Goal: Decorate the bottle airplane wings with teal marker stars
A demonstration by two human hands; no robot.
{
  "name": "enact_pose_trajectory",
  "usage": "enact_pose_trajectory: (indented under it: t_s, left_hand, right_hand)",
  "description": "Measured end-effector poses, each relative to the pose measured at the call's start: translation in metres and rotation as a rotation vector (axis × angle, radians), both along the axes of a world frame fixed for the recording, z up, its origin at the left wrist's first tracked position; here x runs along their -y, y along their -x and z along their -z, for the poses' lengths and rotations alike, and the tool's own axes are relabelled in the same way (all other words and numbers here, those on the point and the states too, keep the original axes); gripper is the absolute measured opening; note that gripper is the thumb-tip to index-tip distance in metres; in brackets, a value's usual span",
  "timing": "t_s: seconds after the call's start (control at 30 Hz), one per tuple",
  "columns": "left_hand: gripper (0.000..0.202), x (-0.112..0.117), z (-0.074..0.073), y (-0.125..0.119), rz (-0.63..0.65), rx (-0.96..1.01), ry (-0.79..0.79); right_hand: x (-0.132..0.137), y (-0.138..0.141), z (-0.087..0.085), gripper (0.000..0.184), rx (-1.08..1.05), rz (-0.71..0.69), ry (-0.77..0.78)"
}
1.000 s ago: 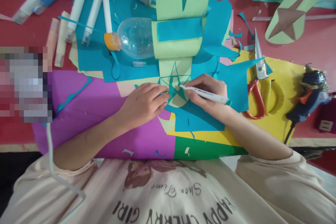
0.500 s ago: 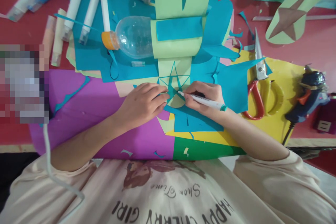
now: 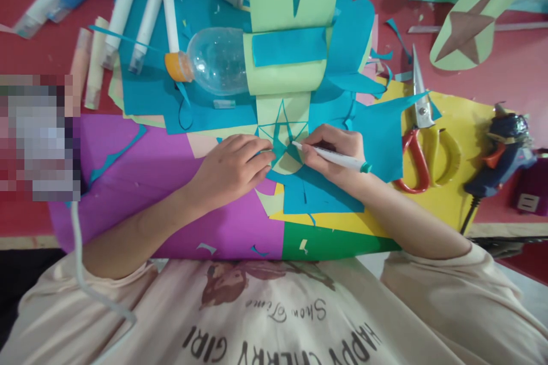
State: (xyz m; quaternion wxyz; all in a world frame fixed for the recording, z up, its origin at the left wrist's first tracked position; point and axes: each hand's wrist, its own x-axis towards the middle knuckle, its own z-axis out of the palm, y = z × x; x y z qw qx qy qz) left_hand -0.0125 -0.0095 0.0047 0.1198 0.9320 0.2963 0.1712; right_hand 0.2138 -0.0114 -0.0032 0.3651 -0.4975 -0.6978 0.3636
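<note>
A white marker (image 3: 338, 158) with a green end is pinched in my right hand (image 3: 336, 151), its tip on a light green paper strip (image 3: 291, 166). On that strip is an outlined star (image 3: 282, 131), its lower left part coloured teal. My left hand (image 3: 240, 165) lies with fingers stretched over the strip's left edge, and no held object can be made out. Just beyond my hands, the strip runs to a clear plastic bottle (image 3: 218, 61) with an orange cap, lying on its side and wrapped in light green paper with a blue paper patch (image 3: 289, 47).
Scissors (image 3: 422, 125) and a glue gun (image 3: 500, 154) lie at the right. Several markers (image 3: 120, 17) rest at the upper left. Blue sheets and scraps surround the bottle; a purple sheet (image 3: 171, 165) is nearer me. A brown star on green paper (image 3: 466, 34) lies far right.
My right hand and the marker tip have shifted slightly upward on the star. My left hand stays in place. The bottle and papers appear slightly further left in view.
</note>
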Motion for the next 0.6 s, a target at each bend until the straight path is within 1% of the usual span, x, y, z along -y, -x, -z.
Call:
enact_pose_trajectory:
  t_s: [0.07,0.17,0.23,0.4,0.5,0.6]
  left_hand:
    - [0.023,-0.0005,0.0,-0.0003,-0.005,-0.001,-0.014]
    - [0.023,-0.0006,0.0004,-0.0004,-0.01,-0.004,-0.013]
    - [0.023,-0.0003,0.0007,0.0001,-0.009,-0.007,-0.004]
    - [0.024,0.0007,0.0013,0.0013,-0.01,-0.016,0.033]
    - [0.023,0.0001,0.001,0.0003,-0.007,-0.009,0.015]
    - [0.022,-0.0004,0.0005,-0.0009,-0.009,0.001,-0.008]
  right_hand:
    - [0.0,-0.0004,-0.002,0.019,0.033,-0.044,0.014]
    - [0.0004,-0.0013,-0.0034,0.018,0.037,-0.093,-0.02]
    - [0.0007,-0.0017,-0.0031,0.017,0.036,-0.098,-0.032]
    - [0.0006,-0.0022,-0.0013,0.015,0.047,-0.113,0.003]
    - [0.0001,-0.002,-0.0001,0.016,0.04,-0.074,-0.004]
    - [-0.0003,-0.0012,0.0017,0.019,0.012,-0.003,-0.058]
